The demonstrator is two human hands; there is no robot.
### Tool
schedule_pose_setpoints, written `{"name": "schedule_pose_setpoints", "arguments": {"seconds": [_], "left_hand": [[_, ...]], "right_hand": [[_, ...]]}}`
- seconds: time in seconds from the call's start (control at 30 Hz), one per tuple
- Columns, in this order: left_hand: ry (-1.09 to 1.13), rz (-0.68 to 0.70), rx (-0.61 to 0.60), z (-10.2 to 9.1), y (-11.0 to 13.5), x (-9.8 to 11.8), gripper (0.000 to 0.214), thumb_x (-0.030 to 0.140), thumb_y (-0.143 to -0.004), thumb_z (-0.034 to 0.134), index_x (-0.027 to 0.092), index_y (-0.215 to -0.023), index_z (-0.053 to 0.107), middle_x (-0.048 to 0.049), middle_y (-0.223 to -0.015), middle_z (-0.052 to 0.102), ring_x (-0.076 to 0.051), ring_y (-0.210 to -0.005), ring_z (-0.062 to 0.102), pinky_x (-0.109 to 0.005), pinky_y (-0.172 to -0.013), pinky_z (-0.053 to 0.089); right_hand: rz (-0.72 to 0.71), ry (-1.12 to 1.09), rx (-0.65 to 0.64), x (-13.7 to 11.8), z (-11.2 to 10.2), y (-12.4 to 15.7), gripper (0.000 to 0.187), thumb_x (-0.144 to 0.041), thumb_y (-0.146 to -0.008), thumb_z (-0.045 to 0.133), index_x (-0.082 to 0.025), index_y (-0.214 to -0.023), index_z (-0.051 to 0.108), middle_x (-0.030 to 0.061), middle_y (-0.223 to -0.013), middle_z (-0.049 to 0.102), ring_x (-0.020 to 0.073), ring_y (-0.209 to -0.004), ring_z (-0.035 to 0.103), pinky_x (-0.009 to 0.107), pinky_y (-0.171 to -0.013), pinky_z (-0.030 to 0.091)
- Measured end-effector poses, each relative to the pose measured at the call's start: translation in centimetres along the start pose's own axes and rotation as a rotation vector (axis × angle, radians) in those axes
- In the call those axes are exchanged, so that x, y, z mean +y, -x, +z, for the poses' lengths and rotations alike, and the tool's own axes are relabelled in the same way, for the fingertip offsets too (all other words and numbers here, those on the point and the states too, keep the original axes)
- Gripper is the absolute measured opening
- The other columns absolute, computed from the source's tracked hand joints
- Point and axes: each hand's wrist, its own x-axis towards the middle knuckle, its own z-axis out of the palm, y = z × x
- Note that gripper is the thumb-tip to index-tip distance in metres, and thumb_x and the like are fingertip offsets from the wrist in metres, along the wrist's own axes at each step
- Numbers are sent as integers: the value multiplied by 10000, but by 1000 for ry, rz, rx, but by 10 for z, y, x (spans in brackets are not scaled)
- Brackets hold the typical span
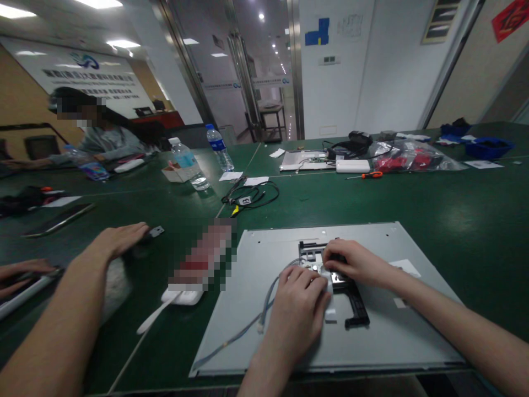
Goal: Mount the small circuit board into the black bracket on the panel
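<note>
A flat grey metal panel [256,342] lies on the table before me, with a black plastic bracket [359,309] at its middle. My left hand [300,309] rests over the bracket's left side, fingers bent and closed; their tips meet small pale and metal parts. From the right, my right hand [351,256] reaches the bracket's upper part with its fingers closed in a pinch. What either hand grips is hidden. A bundle of grey-blue wires [264,309] runs from beside my left hand to the panel's lower left corner.
Left of the panel is a blurred-out phone-like object [204,253] above a white device [184,295] with a cable. A co-worker's arm [82,292] reaches in at left. Coiled black cable [252,194], water bottles [219,146] and an orange-handled screwdriver [372,175] lie beyond.
</note>
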Motion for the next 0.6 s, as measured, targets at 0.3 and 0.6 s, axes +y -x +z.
{"name": "schedule_pose_setpoints", "arguments": {"seconds": [0.3,0.6], "left_hand": [[-16,-27,-8,3,0,0,185,170,-851,551,228,-1021,593,-29,-978,605,-221,-947,515,-452,-933,377],[-13,-14,-15,2,-1,-1,200,169,-843,566,230,-1030,598,-33,-984,607,-223,-950,519,-443,-919,391]], "right_hand": [[7,15,-13,0,-1,1,29,-168,-841,578,-177,-821,598,29,-807,619,158,-776,554,283,-719,412],[6,7,-18,1,0,0,23,-163,-839,581,-175,-832,599,30,-814,622,156,-781,552,284,-729,411]]}}
